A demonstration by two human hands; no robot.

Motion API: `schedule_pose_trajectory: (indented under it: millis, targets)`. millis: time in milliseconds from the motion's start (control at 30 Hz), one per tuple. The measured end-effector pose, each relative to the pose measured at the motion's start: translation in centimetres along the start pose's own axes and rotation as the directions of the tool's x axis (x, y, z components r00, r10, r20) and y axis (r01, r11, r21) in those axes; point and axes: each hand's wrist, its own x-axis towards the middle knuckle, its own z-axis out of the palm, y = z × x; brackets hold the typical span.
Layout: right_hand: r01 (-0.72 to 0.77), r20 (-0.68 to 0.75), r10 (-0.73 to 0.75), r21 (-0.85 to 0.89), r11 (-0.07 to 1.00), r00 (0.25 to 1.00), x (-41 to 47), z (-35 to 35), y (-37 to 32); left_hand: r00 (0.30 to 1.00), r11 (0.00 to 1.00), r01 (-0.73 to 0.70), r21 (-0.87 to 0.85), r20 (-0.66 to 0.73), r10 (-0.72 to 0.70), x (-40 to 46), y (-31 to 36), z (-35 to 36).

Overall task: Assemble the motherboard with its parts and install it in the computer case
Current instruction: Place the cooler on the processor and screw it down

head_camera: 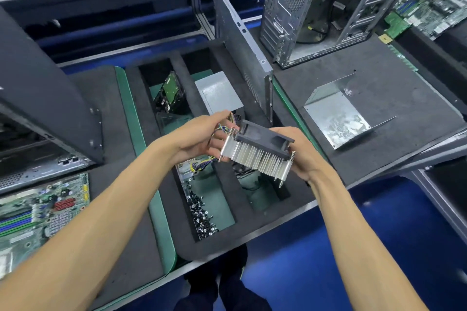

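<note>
Hands, two of them, meet at the centre of the frame around one CPU cooler with a black plastic fan on top of silver aluminium fins, held tilted above the black foam tray with cut-out compartments. The right hand cups the cooler's right end, fingers curled behind the fan frame. The left hand touches the cooler's left end and its fingers pinch the bundle of thin coloured fan wires that loops off that end. Three spring-loaded mounting screws show at the cooler's corners; a fourth cannot be made out.

Two green motherboards are in view: one green circuit board with blue slots lying flat at the lower left, a second green circuit board at the upper right edge. One bare grey metal computer case stands upright at the upper right, open side facing the camera, well apart from the hands. One loose grey metal side panel stands on edge between the tray and the case.

In the tray, one compartment holds a heap of small dark screws, one a hard drive with a green label, one a grey metal power supply box. One bent sheet-metal bracket lies on the black mat at the right.
</note>
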Motion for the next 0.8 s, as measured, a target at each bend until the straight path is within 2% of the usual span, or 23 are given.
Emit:
schedule_pose_trajectory:
  millis: [100,167,233,300,400,600,700,800]
  targets:
    - [-0.006,0.039,0.007,-0.02,1.0,0.999,0.7,2.3,-0.5,0.998,0.986,-0.034,0.164,-0.042,0.041,-1.3,-0.5,-1.8]
    - [-0.011,0.084,0.015,-0.045,0.999,0.996,1.2,3.8,-0.7,0.996,0.941,-0.046,0.335,-0.053,0.067,-2.5,-1.1,-3.1]
    - [0.011,0.141,0.003,-0.096,0.995,0.99,1.7,5.4,-0.9,0.991,0.907,-0.041,0.419,-0.099,0.09,-4.0,-1.8,-4.5]
    - [0.039,0.203,-0.01,-0.137,0.99,0.979,2.1,7.1,-1.2,0.976,0.921,-0.009,0.39,-0.196,0.092,-5.6,-2.6,-6.1]
    - [0.101,0.307,-0.038,-0.192,0.976,0.951,2.8,10.1,-1.7,0.957,0.967,0.044,0.249,-0.29,0.031,-8.4,-4.0,-8.6]
    - [0.226,0.496,-0.077,-0.247,0.942,0.865,3.2,17.4,-2.7,0.935,0.992,0.029,0.12,-0.353,0.015,-14.7,-6.6,-13.2]
    - [0.261,0.545,-0.085,-0.254,0.931,0.834,3.1,20.7,-2.9,0.933,0.995,0.022,0.101,-0.36,0.016,-17.7,-7.7,-15.6]
    - [0.234,0.554,-0.058,-0.252,0.939,0.831,2.7,23.9,-2.7,0.949,0.993,-0.007,0.117,-0.311,0.043,-21.0,-8.9,-17.7]
